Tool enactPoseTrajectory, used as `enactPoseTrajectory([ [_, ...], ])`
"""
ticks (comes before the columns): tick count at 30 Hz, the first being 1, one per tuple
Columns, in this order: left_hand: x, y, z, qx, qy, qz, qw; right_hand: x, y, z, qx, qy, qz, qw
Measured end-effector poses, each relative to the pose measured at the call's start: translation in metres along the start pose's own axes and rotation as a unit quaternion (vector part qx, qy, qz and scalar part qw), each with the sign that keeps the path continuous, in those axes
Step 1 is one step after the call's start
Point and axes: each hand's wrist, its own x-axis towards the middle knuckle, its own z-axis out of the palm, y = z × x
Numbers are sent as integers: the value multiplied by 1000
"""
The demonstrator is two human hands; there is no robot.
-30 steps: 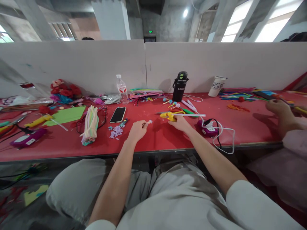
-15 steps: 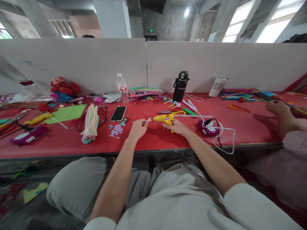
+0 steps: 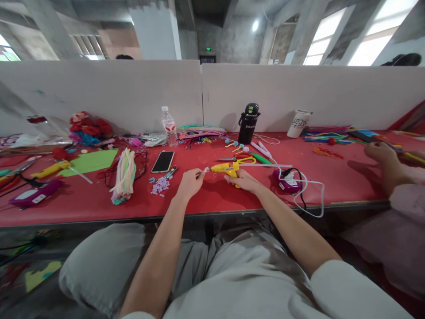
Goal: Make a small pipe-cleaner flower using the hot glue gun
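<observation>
My right hand (image 3: 244, 180) is closed around the handle of a yellow glue gun (image 3: 226, 168), its nozzle pointing left. A long clear glue stick (image 3: 265, 165) sticks out of its back end. My left hand (image 3: 191, 181) pinches a small pale piece (image 3: 206, 169) right at the nozzle; its kind is too small to make out. Left of that hand lies a heap of small lilac pieces (image 3: 160, 185), with a slim cutter (image 3: 171, 172) beside it. Yellow-handled scissors (image 3: 244, 160) rest just behind the glue gun.
A phone (image 3: 163, 161), a bundle of pale fuzzy stems (image 3: 124, 175) and green paper (image 3: 93, 161) lie leftward. A water bottle (image 3: 170, 126), black flask (image 3: 248, 124) and white cup (image 3: 298, 124) stand behind. A purple power strip (image 3: 286, 184) trails cables at right. Another person's hand (image 3: 381, 157) is far right.
The whole view has shifted slightly, so everything sits a little lower. Both hands keep their hold, with the small piece still at the nozzle.
</observation>
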Motion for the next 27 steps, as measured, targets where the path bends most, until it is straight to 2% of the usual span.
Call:
enactPoseTrajectory([
  [9, 1, -2, 1, -6, -2, 4, 1000, 0, 2, 1, -6, 4, 21, 1000],
  [16, 0, -2, 1, -5, -2, 6, 1000, -3, -6, 1, -9, -12, 23, 1000],
  [27, 0, -2, 0, -4, -5, 3, 1000, -7, -14, 1, -11, -3, 27, 1000],
])
